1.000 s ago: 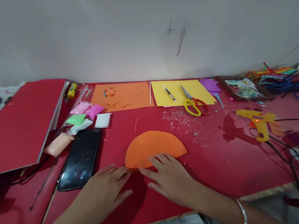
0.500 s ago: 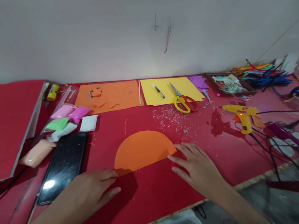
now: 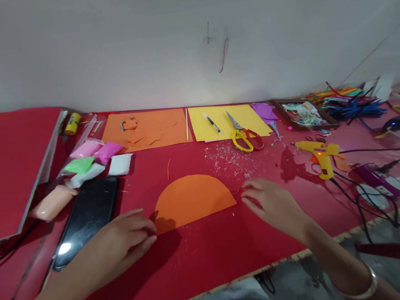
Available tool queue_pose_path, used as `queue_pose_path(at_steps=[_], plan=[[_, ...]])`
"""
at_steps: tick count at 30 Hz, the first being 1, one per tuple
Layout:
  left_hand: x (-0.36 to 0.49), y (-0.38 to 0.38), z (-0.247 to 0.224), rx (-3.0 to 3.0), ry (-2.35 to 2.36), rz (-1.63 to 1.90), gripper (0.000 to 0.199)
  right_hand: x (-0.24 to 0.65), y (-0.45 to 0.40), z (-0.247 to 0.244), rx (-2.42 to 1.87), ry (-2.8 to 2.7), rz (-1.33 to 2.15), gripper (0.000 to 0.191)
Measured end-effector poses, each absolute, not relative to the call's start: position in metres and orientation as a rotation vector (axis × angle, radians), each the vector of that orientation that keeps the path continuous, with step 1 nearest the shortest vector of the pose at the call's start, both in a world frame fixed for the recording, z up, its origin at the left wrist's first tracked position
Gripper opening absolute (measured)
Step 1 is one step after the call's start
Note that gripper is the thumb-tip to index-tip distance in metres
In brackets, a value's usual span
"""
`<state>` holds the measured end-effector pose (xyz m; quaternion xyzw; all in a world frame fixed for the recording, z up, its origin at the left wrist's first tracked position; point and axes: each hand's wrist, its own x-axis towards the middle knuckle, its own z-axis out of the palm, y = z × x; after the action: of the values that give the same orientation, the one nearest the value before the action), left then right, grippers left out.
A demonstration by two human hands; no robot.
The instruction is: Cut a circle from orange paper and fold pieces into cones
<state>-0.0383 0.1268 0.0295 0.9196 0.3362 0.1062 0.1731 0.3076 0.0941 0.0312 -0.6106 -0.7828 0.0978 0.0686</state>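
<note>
An orange half-circle of paper (image 3: 194, 200) lies on the red tabletop, curved side away from me and straight edge towards me. My left hand (image 3: 132, 234) is at its left corner with fingers loosely bent and a gap to the thumb; whether the tips touch the paper I cannot tell. To the right of the other corner, my right hand (image 3: 272, 204) hovers apart from the paper, fingers slightly curled, nothing visible in them. A black phone (image 3: 88, 218) lies partly behind my left forearm.
Scissors (image 3: 245, 136) and a pen (image 3: 213, 124) lie by yellow sheets (image 3: 198, 115). Orange sheets (image 3: 166, 120) with scraps adjoin them. Clay packets (image 3: 86, 148) are on the left. A yellow glue gun (image 3: 322, 155) with cords stands right, near a purple power strip (image 3: 382, 179).
My right hand has let go of the paper's right corner and moved off to the right. My left hand's fingers have drawn closer together beside the left corner. The half-circle stays in place.
</note>
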Motion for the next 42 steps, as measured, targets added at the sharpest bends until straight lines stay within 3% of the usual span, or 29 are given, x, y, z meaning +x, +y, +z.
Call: queue_pose_path(at_steps=[4,8,11,17,23,28,42], plan=[[-0.031,0.134,0.033,2.591,1.140,0.317,0.023,0.287,0.118,0.027,-1.615,-2.283,0.480,0.037],[-0.018,0.133,0.015,2.533,1.340,0.245,0.061,0.263,0.139,0.022,-1.577,-2.438,0.504,0.066],[-0.012,0.129,0.002,2.453,1.365,0.234,0.068,0.253,0.144,0.020,-1.608,-2.490,0.514,0.076],[-0.012,0.121,0.000,2.208,1.376,0.321,0.074,0.249,0.137,0.017,-1.594,-2.336,0.444,0.060],[-0.014,0.122,0.001,2.210,1.351,0.359,0.076,0.260,0.143,0.024,-1.535,-2.092,0.642,0.008],[-0.006,0.127,0.003,2.101,1.327,0.518,0.073,0.268,0.148,0.023,-1.544,-1.963,0.639,0.025],[-0.006,0.142,-0.009,1.806,1.225,0.712,0.065,0.276,0.149,0.007,-1.413,-1.836,0.843,0.031]])
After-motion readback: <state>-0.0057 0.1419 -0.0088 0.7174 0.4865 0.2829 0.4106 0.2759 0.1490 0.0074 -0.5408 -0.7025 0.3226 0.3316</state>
